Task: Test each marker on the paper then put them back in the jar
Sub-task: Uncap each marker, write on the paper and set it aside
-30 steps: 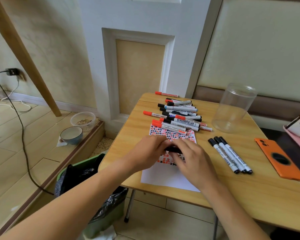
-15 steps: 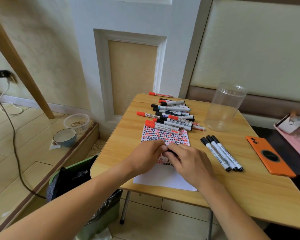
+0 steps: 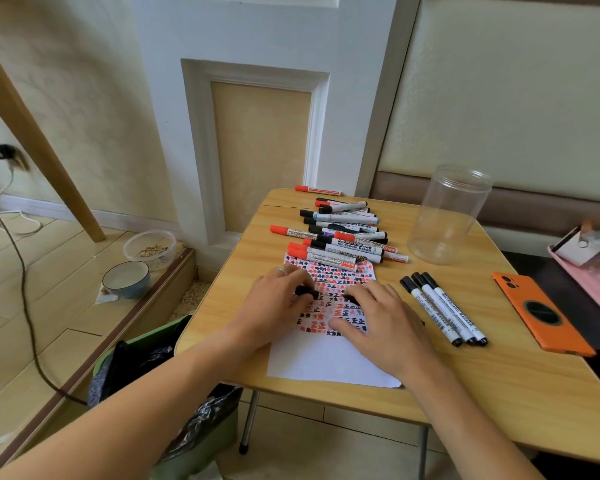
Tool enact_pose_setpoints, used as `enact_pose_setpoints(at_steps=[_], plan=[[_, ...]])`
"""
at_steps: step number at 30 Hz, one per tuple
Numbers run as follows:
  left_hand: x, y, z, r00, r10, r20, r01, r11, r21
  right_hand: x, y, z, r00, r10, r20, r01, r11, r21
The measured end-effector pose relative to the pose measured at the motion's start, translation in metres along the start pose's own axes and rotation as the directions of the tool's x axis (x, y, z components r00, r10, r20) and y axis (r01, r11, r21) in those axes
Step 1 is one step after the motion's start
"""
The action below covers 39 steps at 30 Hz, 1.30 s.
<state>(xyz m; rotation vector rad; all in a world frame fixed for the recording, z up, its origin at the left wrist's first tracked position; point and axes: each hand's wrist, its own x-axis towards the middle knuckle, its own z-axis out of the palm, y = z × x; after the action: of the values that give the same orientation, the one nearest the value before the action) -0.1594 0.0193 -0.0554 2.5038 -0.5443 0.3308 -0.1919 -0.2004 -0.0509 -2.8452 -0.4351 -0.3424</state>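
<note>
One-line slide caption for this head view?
Left hand holds a black cap, right hand the uncapped marker, above scribbled paper; empty jar waits.

one jar (image 3: 448,216), one paper (image 3: 329,365)

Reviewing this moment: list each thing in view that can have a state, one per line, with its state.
jar: upright, lidless, empty.
paper: flat, far part filled with red and black marks, near part blank.
cap: off, pinched by left hand.
marker: uncapped, gripped by right hand.
marker pile: capped, lying heaped.
three black markers: capped, side by side.
phone: face down.
</note>
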Motion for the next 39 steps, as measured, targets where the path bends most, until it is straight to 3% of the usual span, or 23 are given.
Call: enact_pose_setpoints(at_steps=[6, 18, 26, 29, 31, 34, 36, 37, 39], plan=[[0.005, -0.014, -0.004, 0.997, 0.01, 0.08, -0.011, 1.0, 0.021, 0.001, 0.009, -0.01, 0.996, 0.018, 0.087, -0.018, 1.0, 0.001], [0.002, -0.024, -0.009, 0.968, -0.054, 0.245, -0.004, 0.973, 0.232, 0.012, 0.028, -0.009, 0.989, 0.075, 0.126, -0.08, 0.996, 0.034], [-0.002, -0.026, -0.014, 0.956, -0.089, 0.28, 0.03, 0.978, 0.207, 0.007, 0.017, -0.025, 0.974, 0.084, -0.211, 0.021, 0.892, 0.452], [-0.003, -0.024, -0.018, 0.946, -0.069, 0.316, 0.022, 0.988, 0.15, 0.005, 0.01, -0.034, 0.967, 0.107, -0.233, 0.069, 0.767, 0.638], [-0.004, -0.024, -0.021, 0.938, -0.048, 0.345, 0.008, 0.993, 0.116, 0.004, 0.007, -0.035, 0.974, 0.159, -0.162, 0.03, 0.618, 0.786], [-0.004, -0.028, -0.021, 0.925, -0.038, 0.378, -0.009, 0.992, 0.124, 0.005, 0.0, -0.035, 0.971, 0.237, 0.023, -0.08, 0.235, 0.969], [-0.004, -0.03, -0.019, 0.922, -0.014, 0.388, -0.049, 0.987, 0.153, 0.005, -0.002, -0.032, 0.968, 0.204, 0.145, -0.142, -0.033, 0.989], [-0.004, -0.031, -0.018, 0.918, -0.005, 0.397, -0.067, 0.984, 0.168, 0.006, -0.003, -0.029, 0.969, 0.176, 0.176, -0.158, -0.107, 0.982], [-0.004, -0.032, -0.017, 0.907, -0.001, 0.421, -0.09, 0.976, 0.197, 0.005, -0.007, -0.023, 0.969, 0.155, 0.194, -0.181, -0.093, 0.979]])
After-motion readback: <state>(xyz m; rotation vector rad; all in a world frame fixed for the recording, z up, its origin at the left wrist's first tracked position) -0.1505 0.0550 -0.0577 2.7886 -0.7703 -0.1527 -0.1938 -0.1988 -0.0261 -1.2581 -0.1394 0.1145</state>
